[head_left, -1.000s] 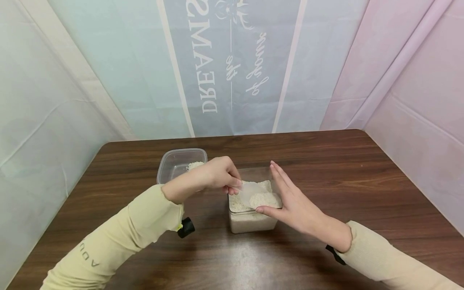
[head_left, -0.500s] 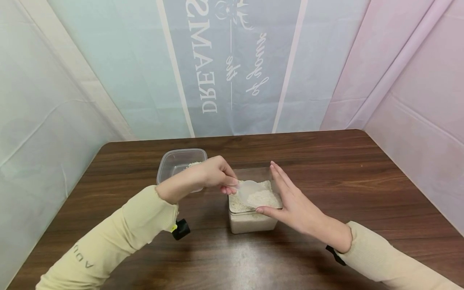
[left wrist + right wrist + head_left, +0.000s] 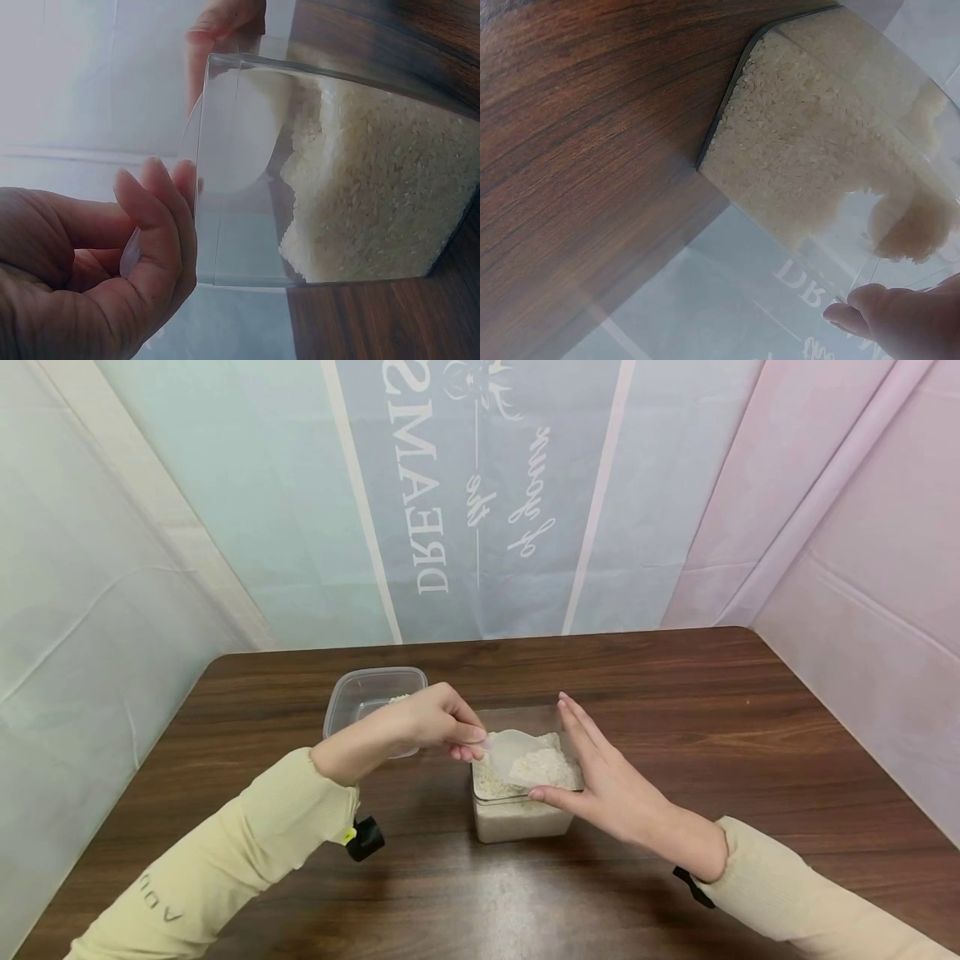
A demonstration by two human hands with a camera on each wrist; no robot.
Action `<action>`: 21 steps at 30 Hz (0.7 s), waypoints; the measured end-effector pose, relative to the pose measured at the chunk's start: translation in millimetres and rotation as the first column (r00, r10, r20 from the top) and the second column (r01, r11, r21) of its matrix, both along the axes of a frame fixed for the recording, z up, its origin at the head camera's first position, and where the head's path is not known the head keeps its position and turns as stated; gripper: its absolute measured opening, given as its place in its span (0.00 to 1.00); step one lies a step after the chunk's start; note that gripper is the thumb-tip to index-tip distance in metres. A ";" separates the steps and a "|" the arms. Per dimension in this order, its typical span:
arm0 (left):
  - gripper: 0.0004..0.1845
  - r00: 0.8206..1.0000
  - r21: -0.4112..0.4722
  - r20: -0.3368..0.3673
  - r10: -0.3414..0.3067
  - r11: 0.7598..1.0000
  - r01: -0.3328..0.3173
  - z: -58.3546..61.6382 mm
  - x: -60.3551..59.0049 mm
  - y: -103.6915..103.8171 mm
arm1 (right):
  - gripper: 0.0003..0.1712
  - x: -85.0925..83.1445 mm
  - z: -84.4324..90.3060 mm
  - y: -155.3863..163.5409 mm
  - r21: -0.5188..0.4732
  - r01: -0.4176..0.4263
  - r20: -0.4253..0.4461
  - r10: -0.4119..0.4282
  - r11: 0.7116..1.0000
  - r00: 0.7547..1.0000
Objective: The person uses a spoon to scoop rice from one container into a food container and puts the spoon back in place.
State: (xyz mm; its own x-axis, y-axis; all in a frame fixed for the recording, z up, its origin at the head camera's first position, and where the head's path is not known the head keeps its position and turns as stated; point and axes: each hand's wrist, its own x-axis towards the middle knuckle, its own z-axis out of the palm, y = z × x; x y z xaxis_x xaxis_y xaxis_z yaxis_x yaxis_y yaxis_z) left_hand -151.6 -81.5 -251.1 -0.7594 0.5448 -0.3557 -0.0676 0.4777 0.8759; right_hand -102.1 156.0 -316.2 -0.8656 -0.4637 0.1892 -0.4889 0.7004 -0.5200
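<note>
A square clear container (image 3: 517,822) partly filled with white rice stands mid-table. My left hand (image 3: 442,722) pinches the handle of a clear plastic scoop (image 3: 528,762), whose bowl, heaped with rice, hovers just over the container's rice. My right hand (image 3: 600,777) steadies the container, with straight fingers along its right wall and the thumb at the near rim. The left wrist view shows the left hand (image 3: 112,262) beside the container wall (image 3: 240,225). In the right wrist view, rice fills the container (image 3: 810,150), and the thumb (image 3: 900,315) lies at its edge.
A second clear tub (image 3: 367,689) holding a little rice sits behind my left hand. The brown wooden table (image 3: 750,735) is walled by pale plastic sheeting on three sides. A black wrist camera (image 3: 365,841) hangs under the left sleeve.
The left hand has drawn the loaded scoop slightly left and up, and the left forearm has slid leftward. The right hand and the container have stayed put.
</note>
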 end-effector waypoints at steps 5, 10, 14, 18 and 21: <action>0.09 1.000 0.012 -0.017 -0.005 1.000 0.005 -1.2 2.3 -2.5 | 0.58 0.7 -0.6 0.2 -0.004 0.004 0.000 -0.004 1.000 1.000; 0.09 0.999 0.030 -0.029 -0.014 0.999 0.014 -2.9 3.8 -5.9 | 0.58 0.8 -1.9 0.1 -0.004 0.007 -0.010 -0.007 1.000 1.000; 0.10 1.000 0.040 -0.025 -0.013 0.999 0.014 -3.2 5.3 -9.5 | 0.59 1.5 -2.2 0.0 -0.004 0.007 -0.021 -0.007 1.000 1.000; 0.10 1.000 0.060 -0.020 -0.010 0.998 0.012 -3.6 6.9 -13.2 | 0.59 2.0 -3.1 0.1 -0.005 0.007 -0.029 -0.007 1.000 1.000; 0.11 1.000 0.076 -0.016 -0.016 0.997 0.017 -4.0 7.9 -15.7 | 0.59 2.4 -3.8 0.1 -0.008 0.005 -0.031 -0.005 1.000 0.999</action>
